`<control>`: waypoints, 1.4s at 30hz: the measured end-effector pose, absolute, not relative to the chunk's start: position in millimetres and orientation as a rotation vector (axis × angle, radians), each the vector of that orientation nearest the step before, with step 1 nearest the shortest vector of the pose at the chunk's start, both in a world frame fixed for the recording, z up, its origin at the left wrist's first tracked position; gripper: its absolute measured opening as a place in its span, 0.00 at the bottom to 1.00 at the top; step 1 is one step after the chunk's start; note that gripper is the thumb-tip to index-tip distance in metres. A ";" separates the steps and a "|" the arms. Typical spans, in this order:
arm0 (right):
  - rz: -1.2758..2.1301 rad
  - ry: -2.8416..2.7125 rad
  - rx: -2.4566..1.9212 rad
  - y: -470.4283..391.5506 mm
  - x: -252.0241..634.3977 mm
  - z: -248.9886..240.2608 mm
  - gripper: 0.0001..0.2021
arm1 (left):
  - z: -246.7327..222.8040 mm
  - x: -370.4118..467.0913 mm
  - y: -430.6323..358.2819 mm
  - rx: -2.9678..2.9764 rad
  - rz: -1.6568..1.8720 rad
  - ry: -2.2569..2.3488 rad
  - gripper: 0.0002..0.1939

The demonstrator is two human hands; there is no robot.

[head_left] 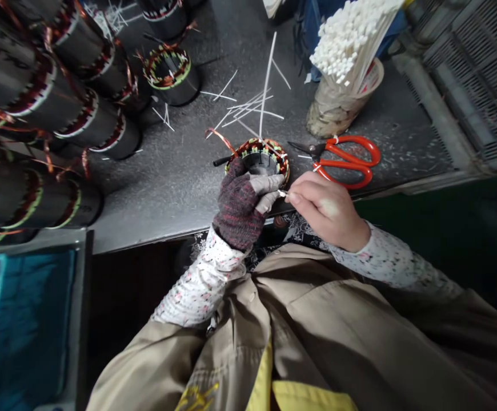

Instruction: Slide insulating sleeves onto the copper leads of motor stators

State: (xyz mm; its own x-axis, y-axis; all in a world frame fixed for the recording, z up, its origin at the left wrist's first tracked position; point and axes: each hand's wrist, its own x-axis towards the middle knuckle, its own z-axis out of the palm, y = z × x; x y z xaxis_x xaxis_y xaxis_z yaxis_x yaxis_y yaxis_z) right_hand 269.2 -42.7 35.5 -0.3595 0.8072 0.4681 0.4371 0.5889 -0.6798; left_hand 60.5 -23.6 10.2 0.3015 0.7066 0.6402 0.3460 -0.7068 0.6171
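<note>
In front of me a motor stator (260, 162) with copper windings and green slot liners stands on the bench near its front edge. My left hand (244, 200), in a dark knitted glove with light coverings on two fingers, is closed on the stator's near left rim. My bare right hand (328, 208) pinches a short white cord (281, 194) just right of the left fingertips. A long white cord (268, 85) rises from the stator's far rim. Red-handled scissors (347, 160) lie right beside the stator, blades towards it. The winding under my left fingers is hidden.
Stacked stators (81, 123) fill the left side, and another small stator (173, 77) stands behind. Loose white cord pieces (248, 108) lie scattered across the bench (163, 188). A wrapped tub (338, 108) holding many white cords stands at right, beside a grey slatted crate (475, 74).
</note>
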 end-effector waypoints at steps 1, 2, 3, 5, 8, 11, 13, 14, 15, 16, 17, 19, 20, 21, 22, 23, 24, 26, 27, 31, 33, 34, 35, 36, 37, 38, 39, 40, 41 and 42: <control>0.544 -2.022 -1.021 -39.9 267.7 33.3 0.15 | 8.8 58.9 -23.0 2.230 1.380 0.939 0.09; 0.524 -2.040 -1.054 -37.1 266.4 31.4 0.15 | 7.6 57.4 -22.3 2.252 1.392 0.933 0.10; 0.513 -2.048 -1.082 -34.6 265.2 30.1 0.15 | 6.7 56.3 -21.5 2.279 1.392 0.926 0.11; 0.517 -2.029 -1.121 -31.3 263.9 31.1 0.13 | 6.7 55.2 -20.0 2.343 1.318 0.925 0.12; 0.564 -2.028 -1.158 -32.6 263.9 41.9 0.11 | 11.6 57.0 -20.4 2.418 1.229 1.007 0.10; 0.657 -2.085 -1.109 -38.9 266.5 60.1 0.16 | 20.1 61.4 -24.2 2.470 1.216 1.103 0.11; 0.761 -2.029 -1.022 -43.1 270.2 72.6 0.18 | 24.5 64.1 -27.3 2.494 1.188 1.161 0.12; 0.806 -1.966 -0.984 -44.8 272.3 77.5 0.18 | 25.6 65.0 -28.6 2.505 1.175 1.174 0.12; 0.850 -1.900 -0.949 -45.9 274.4 80.9 0.17 | 25.9 65.4 -29.7 2.510 1.179 1.173 0.12; 0.901 -1.838 -0.916 -46.8 276.3 82.3 0.17 | 25.4 65.3 -30.6 2.503 1.217 1.159 0.12; 0.975 -1.788 -0.881 -47.5 277.9 81.7 0.17 | 24.3 64.5 -31.2 2.482 1.273 1.147 0.13; 1.217 -1.706 -0.781 -49.6 280.9 76.0 0.21 | 21.8 61.7 -31.8 2.425 1.320 1.167 0.13; 1.342 -1.655 -0.746 -51.3 282.9 72.5 0.22 | 21.0 60.1 -31.8 2.408 1.290 1.191 0.12; 1.439 -1.597 -0.741 -53.3 285.3 69.5 0.23 | 20.7 58.7 -31.8 2.405 1.239 1.211 0.10; 1.493 -1.541 -0.756 -55.1 288.0 67.8 0.23 | 20.9 57.8 -31.7 2.418 1.191 1.218 0.09; 1.506 -1.496 -0.781 -56.2 290.4 67.4 0.23 | 21.5 57.5 -31.5 2.440 1.167 1.211 0.09; 1.489 -1.459 -0.802 -55.7 291.4 68.3 0.23 | 22.1 58.0 -31.2 2.466 1.166 1.198 0.10; 1.441 -1.377 -0.802 -48.7 285.7 71.2 0.22 | 22.8 60.7 -29.9 2.512 1.156 1.186 0.11; 1.419 -1.328 -0.783 -42.2 277.7 71.9 0.21 | 22.5 62.3 -28.8 2.533 1.125 1.181 0.11; 1.322 -1.261 -0.810 -9.7 230.1 65.5 0.21 | 20.4 63.3 -21.9 2.631 1.060 1.111 0.17; 1.189 -1.406 -0.917 -1.3 223.1 61.5 0.23 | 21.7 58.6 -19.5 2.645 1.106 1.093 0.17; 1.075 -1.509 -0.968 -0.7 228.8 60.5 0.23 | 23.2 55.6 -19.3 2.633 1.122 1.091 0.15; 0.938 -1.624 -1.020 -2.0 240.8 59.8 0.22 | 24.9 52.6 -19.9 2.610 1.129 1.089 0.12; 0.785 -1.748 -1.071 -4.1 257.9 59.2 0.21 | 26.6 50.2 -21.3 2.585 1.135 1.079 0.09; 0.634 -1.877 -1.134 -5.7 278.5 58.0 0.18 | 28.1 48.8 -23.2 2.565 1.135 1.075 0.09; 0.501 -2.011 -1.237 -5.8 300.5 55.9 0.14 | 29.1 48.7 -25.2 2.565 1.129 1.088 0.12; 0.373 -2.145 -1.342 -3.7 321.7 52.6 0.11 | 29.5 49.8 -27.1 2.594 1.117 1.120 0.17; 0.261 -2.279 -1.446 0.5 340.5 48.2 0.12 | 29.4 51.7 -28.5 2.651 1.097 1.164 0.21; 0.184 -2.398 -1.541 6.2 355.5 43.0 0.16 | 29.0 54.0 -29.2 2.728 1.058 1.213 0.23; 0.128 -2.488 -1.600 12.7 366.2 37.6 0.21 | 28.3 56.1 -29.2 2.806 1.000 1.262 0.23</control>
State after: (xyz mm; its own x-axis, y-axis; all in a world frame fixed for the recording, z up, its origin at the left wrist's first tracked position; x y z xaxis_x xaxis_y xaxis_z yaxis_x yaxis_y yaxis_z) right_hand 366.2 12.7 37.6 -0.4042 0.9086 0.1050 0.8931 0.4169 -0.1691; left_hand 56.1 -29.2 28.3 0.5056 0.6463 0.5716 0.7041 -0.6919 0.1596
